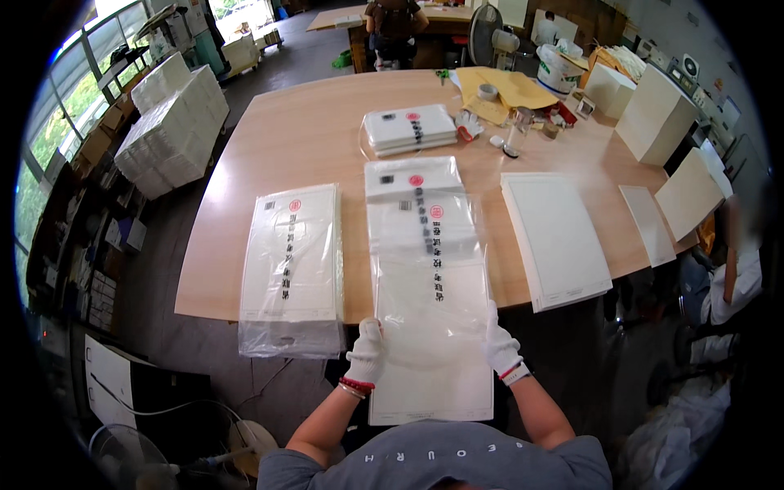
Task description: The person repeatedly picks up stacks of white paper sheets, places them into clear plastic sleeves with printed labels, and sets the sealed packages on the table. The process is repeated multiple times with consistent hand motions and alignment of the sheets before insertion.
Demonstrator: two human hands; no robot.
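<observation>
White paper sheets [433, 367] reach out past the table's near edge toward my body, their far part inside a clear printed plastic bag [408, 224]. My left hand [366, 353], in a white glove, is closed at the left edge of the sheets by the bag's mouth. Along the right edge lies my right hand [501, 347], also gloved, its fingers pointing away from me and pressed against the paper's side. Both hands hold the sheets between them; the fingers underneath are hidden. More printed plastic bags [384, 171] lie under the far end of this one.
A filled bag of paper [294, 253] lies on the left, its flap over the table edge. At right is a stack of white paper [559, 237]. Behind are folded bags [408, 129], yellow envelopes [510, 88], a tape roll [487, 91] and a white box [656, 114].
</observation>
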